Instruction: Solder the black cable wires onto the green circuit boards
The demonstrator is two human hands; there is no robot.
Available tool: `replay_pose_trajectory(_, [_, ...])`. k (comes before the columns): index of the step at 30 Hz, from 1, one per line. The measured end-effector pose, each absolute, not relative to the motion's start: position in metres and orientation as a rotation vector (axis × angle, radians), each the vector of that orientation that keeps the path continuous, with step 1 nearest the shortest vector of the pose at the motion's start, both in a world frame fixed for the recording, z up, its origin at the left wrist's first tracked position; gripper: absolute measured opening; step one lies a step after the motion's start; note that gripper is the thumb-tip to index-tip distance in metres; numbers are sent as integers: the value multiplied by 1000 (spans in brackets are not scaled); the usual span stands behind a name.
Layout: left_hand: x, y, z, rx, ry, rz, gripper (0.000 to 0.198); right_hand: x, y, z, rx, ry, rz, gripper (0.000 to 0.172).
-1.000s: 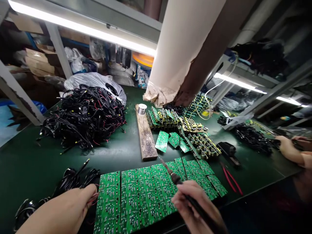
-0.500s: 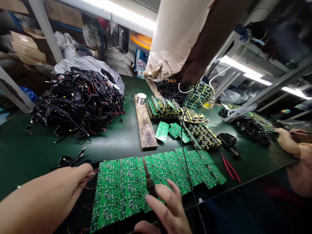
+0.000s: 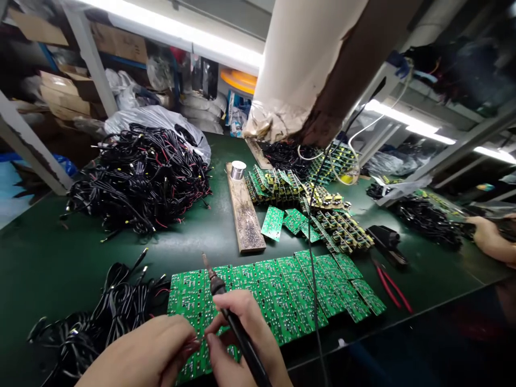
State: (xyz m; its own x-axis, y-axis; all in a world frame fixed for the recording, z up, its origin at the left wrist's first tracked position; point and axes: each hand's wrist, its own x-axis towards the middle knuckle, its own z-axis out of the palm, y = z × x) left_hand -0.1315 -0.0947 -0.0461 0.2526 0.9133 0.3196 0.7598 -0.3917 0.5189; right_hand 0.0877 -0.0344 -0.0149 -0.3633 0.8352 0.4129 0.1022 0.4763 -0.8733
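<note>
A row of green circuit boards [image 3: 266,290] lies along the front of the bench, solder side up. My right hand [image 3: 245,333] grips a soldering iron [image 3: 237,328], its tip pointing up and away over the boards' left part. The right thumb and forefinger come close to the fingertips of my left hand [image 3: 161,344]. That left hand is closed in a pinch above the leftmost boards, with what looks like a thin reddish wire at its fingertips, mostly hidden. Beside it on the left lies a bundle of black cables [image 3: 124,295] with red wire ends.
A large heap of black cables [image 3: 141,177] is at the back left. A solder spool [image 3: 238,170] stands on a scorched wooden board [image 3: 245,220]. Stacked boards with components [image 3: 342,231], red-handled pliers [image 3: 391,285] and the iron's hanging cord [image 3: 313,279] are to the right. A co-worker's hand [image 3: 489,239] is at far right.
My left hand has moved right, from the boards' left edge to over them. My right hand has brought the soldering iron left, close to it. The view has shifted slightly, showing more of the cable bundle.
</note>
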Motion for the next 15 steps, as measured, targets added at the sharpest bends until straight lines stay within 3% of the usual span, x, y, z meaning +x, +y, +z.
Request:
replay_pose_trajectory(8, [-124,-101,-24,2260,1614,809,21,98,-39,-13,-770,-1858,985,71])
replay_pose_trajectory(15, [-118,-110,-36,2315,1605,581,31,165,-60,14,-973,-1970,882,42])
